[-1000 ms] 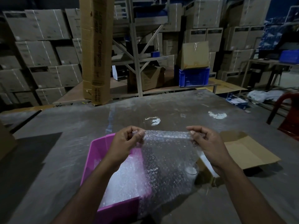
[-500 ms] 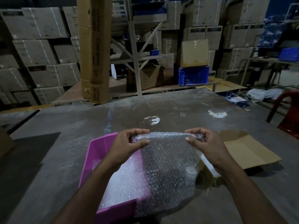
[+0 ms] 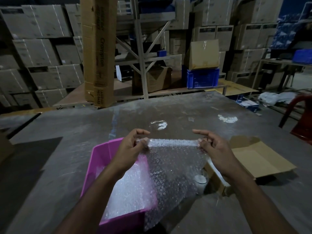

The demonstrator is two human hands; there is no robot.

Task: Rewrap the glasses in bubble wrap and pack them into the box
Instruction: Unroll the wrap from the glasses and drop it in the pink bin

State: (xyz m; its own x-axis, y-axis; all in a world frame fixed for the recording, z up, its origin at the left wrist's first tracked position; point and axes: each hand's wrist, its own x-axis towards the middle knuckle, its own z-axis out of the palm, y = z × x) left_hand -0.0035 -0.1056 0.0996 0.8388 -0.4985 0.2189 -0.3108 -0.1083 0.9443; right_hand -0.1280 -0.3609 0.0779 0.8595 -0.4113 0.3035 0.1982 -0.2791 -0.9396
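Head view: a sheet of bubble wrap (image 3: 175, 168) is held stretched between both hands above the counter (image 3: 59, 166); its upper edge is rolled into a tight tube, and the rest hangs down over the right wall of a pink bin (image 3: 101, 154) that is lined with more wrap. The step in hand is judged to be the wrapping stage, with the sheet being rolled or straightened; whether a glass lies inside the roll cannot be told. A glass (image 3: 200, 179) is seen through the hanging sheet, standing on the counter just beside the open cardboard box (image 3: 256, 159); nothing wrapped is seen in the box. The next move is judged to call for an even roll from both ends, so that the tube stays closed. Left hand (image 3: 131, 149): the roll's left end is pinched between thumb and curled fingers (image 3: 143, 144), index raised; right hand (image 3: 214, 147): the right end is pinched likewise, index extended; both forearms are angled inward, palms facing each other.
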